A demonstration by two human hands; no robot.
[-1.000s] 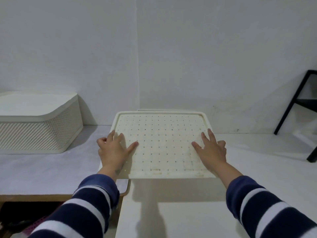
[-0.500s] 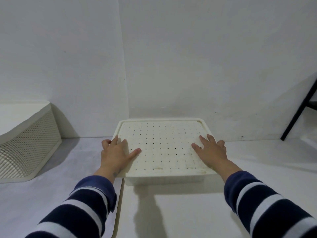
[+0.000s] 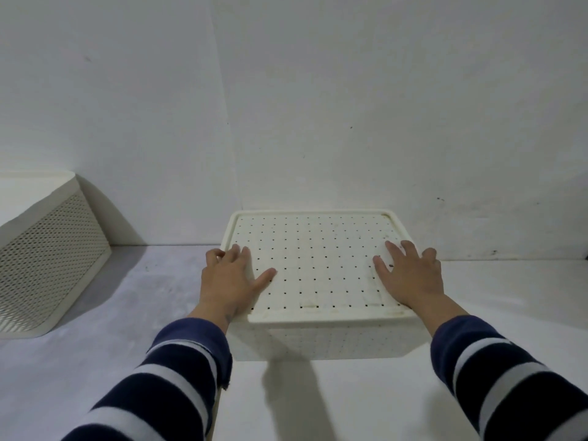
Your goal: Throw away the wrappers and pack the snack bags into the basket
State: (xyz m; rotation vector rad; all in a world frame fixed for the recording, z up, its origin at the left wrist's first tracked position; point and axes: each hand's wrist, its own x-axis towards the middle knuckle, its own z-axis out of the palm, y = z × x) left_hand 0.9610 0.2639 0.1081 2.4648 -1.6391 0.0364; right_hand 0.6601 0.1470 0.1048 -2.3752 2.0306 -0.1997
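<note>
We see the cream perforated basket [image 3: 321, 340] standing on the white table [image 3: 477, 313] against the white wall [image 3: 350, 106], closed by its dotted lid [image 3: 313, 265], and we take that lid as our landmark. Our left hand [image 3: 227, 278] lies flat on the lid's left edge and our right hand [image 3: 409, 275] flat on its right edge, the fingers of both straight and slightly spread, pinching nothing, striped sleeves [image 3: 178, 374] trailing toward us. Well to the left of the lid, a second lidded mesh basket [image 3: 47, 265] sits on the same surface by the wall.
</note>
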